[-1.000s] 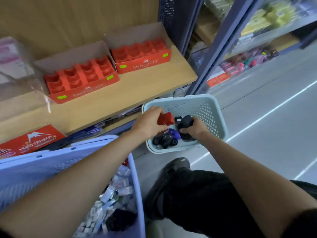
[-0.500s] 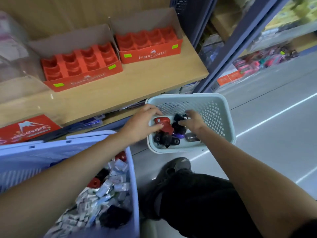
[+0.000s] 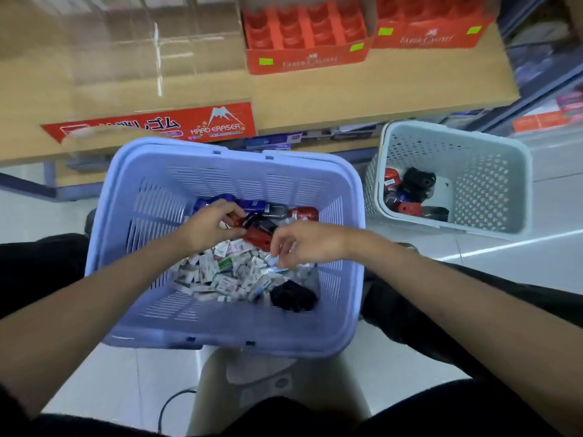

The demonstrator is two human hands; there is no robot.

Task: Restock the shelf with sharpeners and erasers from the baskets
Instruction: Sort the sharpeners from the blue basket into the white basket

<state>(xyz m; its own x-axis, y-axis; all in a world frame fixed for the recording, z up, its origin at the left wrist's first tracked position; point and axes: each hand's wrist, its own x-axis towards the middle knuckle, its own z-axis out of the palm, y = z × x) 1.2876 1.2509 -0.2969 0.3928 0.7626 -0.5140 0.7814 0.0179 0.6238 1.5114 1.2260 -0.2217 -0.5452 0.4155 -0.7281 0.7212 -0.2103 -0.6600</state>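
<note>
A lilac basket sits between my knees, holding several small wrapped erasers and several red, black and blue sharpeners. My left hand reaches into it and grips a red sharpener among the pile. My right hand hovers over the erasers and pinches a small wrapped eraser. A pale green basket on the floor to the right holds more sharpeners. Two red slotted display boxes stand on the wooden shelf.
A red "Hard Eraser" box with a clear front lies at the shelf's front left edge. A white stool shows below the lilac basket. Blue shelf uprights and more stock stand at the far right.
Both hands have left the pale green basket and moved into the lilac basket. The view has swung left and down, centring the lilac basket.
</note>
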